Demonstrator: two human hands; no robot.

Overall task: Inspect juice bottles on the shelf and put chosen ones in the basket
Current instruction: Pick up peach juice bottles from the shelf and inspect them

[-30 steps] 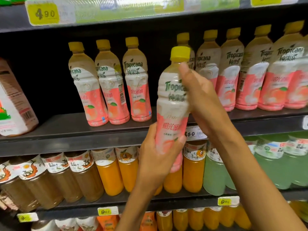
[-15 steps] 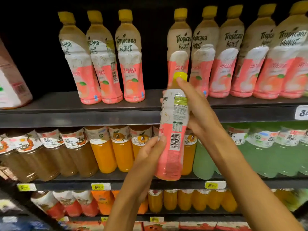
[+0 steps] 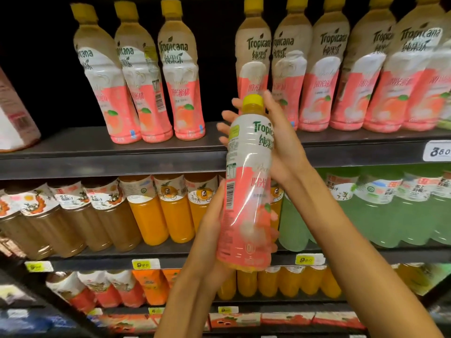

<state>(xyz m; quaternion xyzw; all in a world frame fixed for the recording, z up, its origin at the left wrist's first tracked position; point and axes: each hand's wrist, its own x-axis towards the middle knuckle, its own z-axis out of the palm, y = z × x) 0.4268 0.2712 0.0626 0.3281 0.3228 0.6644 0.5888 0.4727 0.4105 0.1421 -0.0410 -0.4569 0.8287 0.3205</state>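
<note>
Here, one Tropicana bottle (image 3: 246, 191) held up in front of the shelves, roughly upright with a slight lean, yellow cap (image 3: 253, 100) on top, pink-and-white label turned so the barcode shows on its left side. Gripped by both hands — left hand (image 3: 212, 230) wrapped around the lower half from the left, palm against the label, fingertips just visible past the right side of the bottle; right hand (image 3: 283, 142) cupped behind the upper half, fingers (image 3: 229, 115) spread and showing to the left of the neck, thumb up beside the cap. Lifted clear of the shelf, touching nothing but the two hands.

Behind, on the upper shelf (image 3: 109, 157): three matching bottles (image 3: 139, 79) standing at the left, a tighter row of the same kind (image 3: 341, 76) at the right, a gap between the groups. At the far right of that shelf's edge, a white price tag (image 3: 438, 151). One shelf down — brownish bottles at the left, orange juice bottles (image 3: 161, 211) in the middle, pale green bottles (image 3: 378, 211) at the right, with yellow price tags (image 3: 145, 264) along the rail beneath. Lower still, more orange bottles and cartons, blurred.
</note>
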